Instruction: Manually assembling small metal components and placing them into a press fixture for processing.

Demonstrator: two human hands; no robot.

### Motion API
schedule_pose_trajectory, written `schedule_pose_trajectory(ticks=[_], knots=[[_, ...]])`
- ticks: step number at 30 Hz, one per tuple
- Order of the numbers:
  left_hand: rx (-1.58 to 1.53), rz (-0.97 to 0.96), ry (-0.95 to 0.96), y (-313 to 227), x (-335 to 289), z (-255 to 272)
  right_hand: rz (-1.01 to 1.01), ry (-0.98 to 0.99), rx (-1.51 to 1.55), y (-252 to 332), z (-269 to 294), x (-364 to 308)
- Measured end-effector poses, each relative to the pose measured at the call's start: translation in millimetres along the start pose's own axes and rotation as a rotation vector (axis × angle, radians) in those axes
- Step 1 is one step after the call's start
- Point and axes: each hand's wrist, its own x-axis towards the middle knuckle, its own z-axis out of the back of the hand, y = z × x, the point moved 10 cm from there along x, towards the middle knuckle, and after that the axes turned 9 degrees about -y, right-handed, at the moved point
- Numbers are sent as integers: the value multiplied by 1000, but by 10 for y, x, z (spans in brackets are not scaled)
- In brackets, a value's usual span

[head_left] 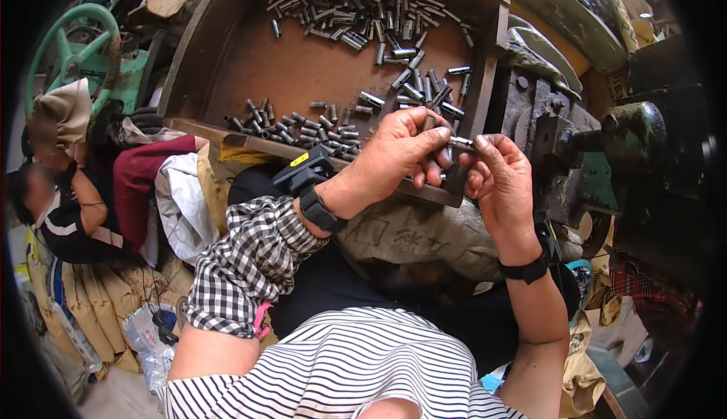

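Note:
Over the near right corner of a wooden tray [242, 71], my two hands meet at a small shiny metal cylinder [461, 143]. My left hand [401, 146] grips one end between thumb and fingers, with its other fingers curled beneath. My right hand [500, 177] pinches the other end with thumb and forefinger. Another small metal piece [429, 123] shows by my left forefinger; how it is held is hidden. Longer metal sleeves [363, 10] are heaped at the tray's far side and trail down its right. Shorter dark metal sleeves [307, 130] lie in a pile along its near edge.
A dark machine with a green rounded part [636, 131] stands close at the right. Beyond it is a wooden box [564, 10] of metal pieces. A green handwheel [72, 59] and another seated person [76, 199] are at the left. Sacking [424, 233] hangs below the tray.

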Motion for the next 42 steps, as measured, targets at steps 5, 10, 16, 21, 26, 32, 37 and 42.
schedule_pose_trajectory(ticks=[5, 10, 16, 21, 26, 32, 37, 42], knots=[[-28, 12, -21, 47, 18, 35, 39, -8, -26, 42, -25, -29], [-20, 30, -28, 61, 32, 36, 107, -30, -72, 93, -37, -52], [-21, 22, -51, 68, 24, 28, 225, -62, -217, 185, -44, -97], [0, 46, -31, 70, 5, -33, 165, -20, -140, 134, -70, -105], [184, -7, -21, -22, -92, -158, -12, 31, -147, 119, -45, -83], [253, -50, 54, -75, -123, -166, -194, 214, 111, -53, -149, -134], [311, -110, 16, -81, -88, -179, 205, 166, -193, 175, -83, -149], [230, 28, 95, 3, -70, -220, 131, 164, -95, 138, 10, -156]])
